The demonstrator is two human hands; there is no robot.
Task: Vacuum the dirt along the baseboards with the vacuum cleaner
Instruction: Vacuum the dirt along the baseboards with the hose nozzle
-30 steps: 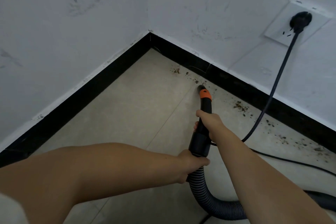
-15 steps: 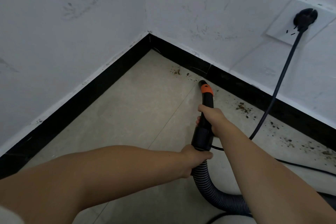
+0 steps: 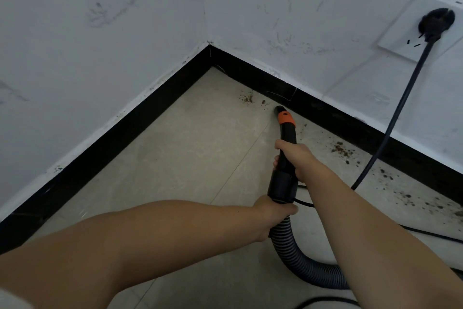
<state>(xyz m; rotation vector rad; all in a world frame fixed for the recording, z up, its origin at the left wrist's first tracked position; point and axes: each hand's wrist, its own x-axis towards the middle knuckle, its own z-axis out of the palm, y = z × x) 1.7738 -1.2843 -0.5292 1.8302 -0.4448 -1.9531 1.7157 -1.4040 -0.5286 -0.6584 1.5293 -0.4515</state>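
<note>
A black vacuum nozzle (image 3: pixel 285 120) with an orange collar points at the black baseboard (image 3: pixel 315 105) of the right wall, its tip just short of it. My right hand (image 3: pixel 293 155) grips the black tube behind the collar. My left hand (image 3: pixel 273 213) grips the tube's lower end where the ribbed grey hose (image 3: pixel 298 261) joins. Brown dirt (image 3: pixel 248 98) lies just left of the tip, and more dirt (image 3: pixel 342 149) is strewn along the baseboard to the right.
A black power cord (image 3: pixel 398 113) hangs from a plug in the white wall socket (image 3: pixel 411 33) down to the floor and runs behind my right arm. A second black baseboard (image 3: pixel 120 133) lines the left wall, meeting in the corner. Beige floor tiles (image 3: pixel 190 158) spread left.
The nozzle tip has slid forward, closer to the right wall's baseboard and the dirt near the corner. Both hands kept their grip and moved with it.
</note>
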